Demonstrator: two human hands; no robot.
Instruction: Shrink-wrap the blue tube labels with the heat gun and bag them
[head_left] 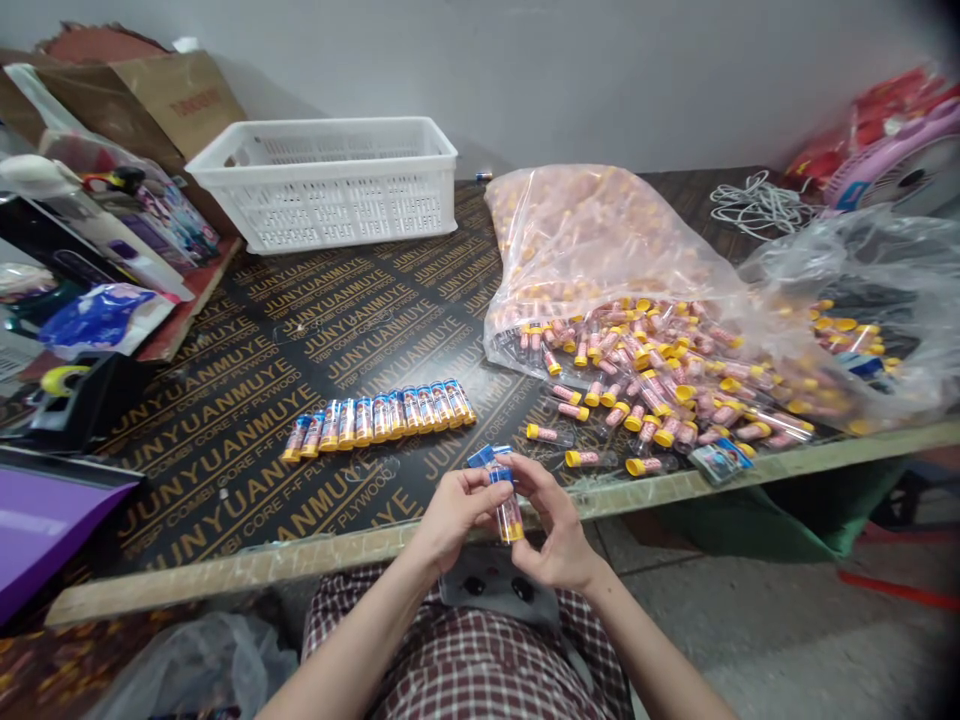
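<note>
Above the table's front edge, my left hand (455,510) and my right hand (553,525) hold one small clear tube (509,518) between them. Its yellow cap points down toward me, and blue wrap shows at its upper end between my fingertips. To the left, a row of several wrapped tubes (382,415) lies side by side, yellow ends toward me. Unwrapped tubes with yellow caps (652,375) spill in a pile from a clear plastic bag (600,230) on the right. A stack of blue labels (721,460) lies by the front edge.
A white plastic basket (345,200) stands at the back left. Bottles and packets crowd the far left, near a tape dispenser (71,395) and a purple box (56,520). At the right are a second clear bag (892,290), a white cable (761,205) and a pink fan (900,165).
</note>
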